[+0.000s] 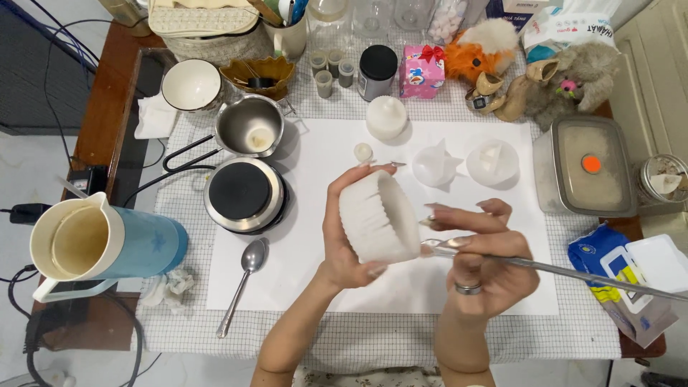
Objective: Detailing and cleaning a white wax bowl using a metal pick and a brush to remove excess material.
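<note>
While my left hand [351, 240] grips the ribbed white mould [378, 215], my right hand [481, 261], closed on the metal rod [573, 272], should keep its tip steady at the rim.

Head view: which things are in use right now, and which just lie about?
In hand:
left hand holds white ribbed cup-shaped mould
right hand holds thin metal rod

Lying about:
steel spoon
blue jug
round black hotplate
orange plush toy
</note>
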